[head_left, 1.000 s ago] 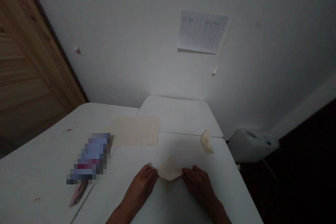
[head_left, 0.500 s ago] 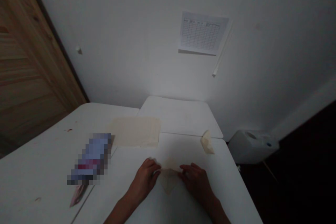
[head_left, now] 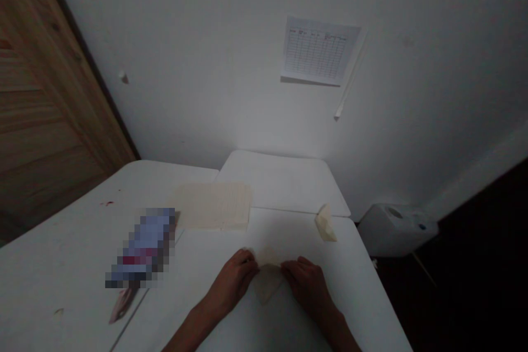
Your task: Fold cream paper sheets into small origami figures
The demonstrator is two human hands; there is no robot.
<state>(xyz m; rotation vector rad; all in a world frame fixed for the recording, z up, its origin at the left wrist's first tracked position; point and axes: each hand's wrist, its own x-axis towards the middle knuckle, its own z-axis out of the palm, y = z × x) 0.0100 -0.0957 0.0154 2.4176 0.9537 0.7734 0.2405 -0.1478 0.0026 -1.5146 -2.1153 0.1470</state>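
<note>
A small piece of pale paper (head_left: 267, 284), folded with a point toward me, is between my hands just over the white table. My left hand (head_left: 236, 278) pinches its left corner between thumb and fingers. At the opposite corner, the fingers of my right hand (head_left: 306, 281) are closed on the paper too. Farther off to the right stands a folded cream paper piece (head_left: 326, 224), touched by neither hand. Several flat cream sheets (head_left: 214, 206) lie beyond my left hand.
Left of my arms lies a blurred-out blue and pink item (head_left: 144, 247) on the white table (head_left: 82, 264). A printed chart (head_left: 319, 52) hangs on the wall. Past the table's right edge sits a white container (head_left: 396, 231). A wooden door (head_left: 61, 93) is at far left.
My left hand has shifted slightly to the right along the paper, its thumb and fingers closing together. The right hand's fingers have also drawn together on their corner.
</note>
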